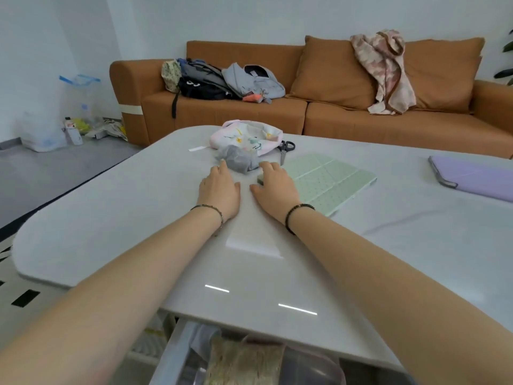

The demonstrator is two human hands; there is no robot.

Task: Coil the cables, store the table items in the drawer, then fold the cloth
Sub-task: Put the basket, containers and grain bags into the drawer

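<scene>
A crumpled grey cloth (238,160) lies on the white table (111,218), just in front of a pink patterned pouch (247,137). My left hand (220,190) lies palm down on the table, its fingertips touching the cloth's left edge. My right hand (273,187) rests to the right of the cloth, its fingers bent over a small pale green object (261,179) that is mostly hidden. Black-handled scissors (286,150) lie behind my right hand. The drawer (177,354) under the table's near edge stands open, with a beige fabric item (244,362) inside.
A pale green folding case (330,179) lies flat to the right of my right hand. A purple tablet case (472,176) sits at the table's far right. A white paper strip (197,148) lies left of the pouch. Beyond is an orange sofa (347,120) with bags and clothes.
</scene>
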